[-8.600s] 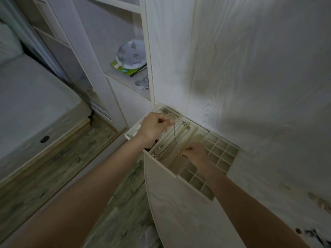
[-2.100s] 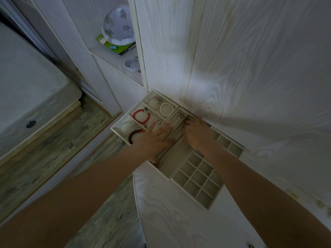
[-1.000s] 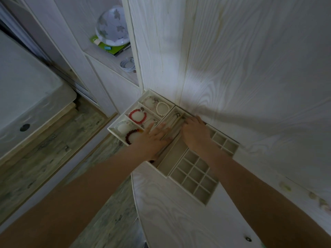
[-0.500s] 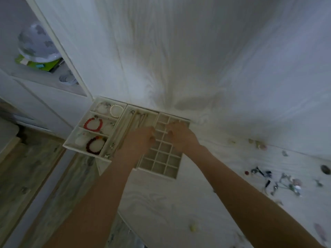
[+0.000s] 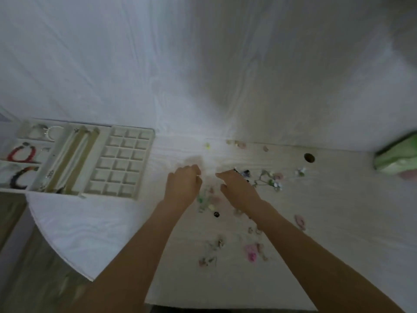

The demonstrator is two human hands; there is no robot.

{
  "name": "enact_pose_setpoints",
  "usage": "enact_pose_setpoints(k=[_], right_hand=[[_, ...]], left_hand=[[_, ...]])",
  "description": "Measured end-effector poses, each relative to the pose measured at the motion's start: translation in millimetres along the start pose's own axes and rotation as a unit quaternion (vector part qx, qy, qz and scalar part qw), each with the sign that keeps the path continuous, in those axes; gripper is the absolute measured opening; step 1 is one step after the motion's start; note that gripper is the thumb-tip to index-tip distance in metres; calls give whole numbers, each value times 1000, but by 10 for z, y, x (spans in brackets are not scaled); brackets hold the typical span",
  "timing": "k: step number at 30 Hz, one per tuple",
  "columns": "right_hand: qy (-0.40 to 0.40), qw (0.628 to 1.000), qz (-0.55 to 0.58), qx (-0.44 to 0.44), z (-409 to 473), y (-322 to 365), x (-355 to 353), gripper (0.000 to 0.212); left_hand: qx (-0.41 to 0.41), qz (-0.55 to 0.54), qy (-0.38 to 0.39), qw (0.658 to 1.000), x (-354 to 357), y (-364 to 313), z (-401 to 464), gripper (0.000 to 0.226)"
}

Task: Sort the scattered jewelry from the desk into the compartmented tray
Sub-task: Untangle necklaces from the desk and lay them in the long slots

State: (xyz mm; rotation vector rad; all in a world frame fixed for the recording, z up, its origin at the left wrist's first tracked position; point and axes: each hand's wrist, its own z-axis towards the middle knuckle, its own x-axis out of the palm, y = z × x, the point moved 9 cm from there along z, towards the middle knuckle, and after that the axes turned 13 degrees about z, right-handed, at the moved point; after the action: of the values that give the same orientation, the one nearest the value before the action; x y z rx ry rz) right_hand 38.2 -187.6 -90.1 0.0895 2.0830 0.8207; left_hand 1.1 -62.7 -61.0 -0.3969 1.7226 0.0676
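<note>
Motion blur smears the scattered jewelry (image 5: pixel 267 180) on the table (image 5: pixel 338 211) into small coloured specks. Both hands hover over it: the left hand (image 5: pixel 183 186) has curled fingers, the right hand (image 5: pixel 239 188) likewise, and I cannot tell whether either holds anything. The compartmented tray (image 5: pixel 147 159) at left holds a red bracelet (image 5: pixel 21 152), a dark bracelet (image 5: pixel 21 178) and chains (image 5: pixel 74 154); its small squares look bare.

Bare desk (image 5: pixel 158 168) lies between my left hand (image 5: pixel 182 186) and the tray (image 5: pixel 144 163); scattered jewelry (image 5: pixel 266 180) crowds the surface beside my right hand (image 5: pixel 237 188).
</note>
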Motion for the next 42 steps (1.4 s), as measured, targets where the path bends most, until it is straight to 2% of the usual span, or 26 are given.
enact_pose_setpoints(k=[3,7,14,20,26,29,31,33,35,38,40,42], right_hand=[[-44,999,-13,19,-199,-424,-191,36],[-100,994,-39,36,-349,-749,-368,16],[-81,996,-36,21,-274,-875,-304,15],[-65,997,-14,26,-230,-922,-214,7],[-51,997,-60,14,-199,-906,-169,17],[-34,997,-59,20,-223,-957,-142,20],[-29,998,-51,21,-228,-993,-144,21],[-38,999,12,29,-236,-1023,-181,14],[-40,992,116,32,-252,-1010,-221,9],[-39,973,227,-7,-307,-879,-305,11],[-38,951,307,-18,-354,-808,-374,18],[-43,916,398,-10,-384,-779,-458,18]], left_hand=[[36,-6,19,999,194,-457,-84,27],[83,-6,92,992,526,-891,-113,27],[29,73,64,995,754,-1068,-117,28],[-3,84,32,996,774,-1101,-97,22],[-9,3,65,998,766,-1031,-66,25],[-27,-99,75,992,662,-994,-109,17],[-21,-106,65,992,589,-985,-139,12],[-2,-80,66,995,616,-994,-154,14],[25,-58,75,995,688,-1039,-158,30],[41,-47,86,994,766,-1120,-130,50],[46,-68,83,993,761,-1172,-97,43],[40,-163,50,985,655,-1163,-91,20]])
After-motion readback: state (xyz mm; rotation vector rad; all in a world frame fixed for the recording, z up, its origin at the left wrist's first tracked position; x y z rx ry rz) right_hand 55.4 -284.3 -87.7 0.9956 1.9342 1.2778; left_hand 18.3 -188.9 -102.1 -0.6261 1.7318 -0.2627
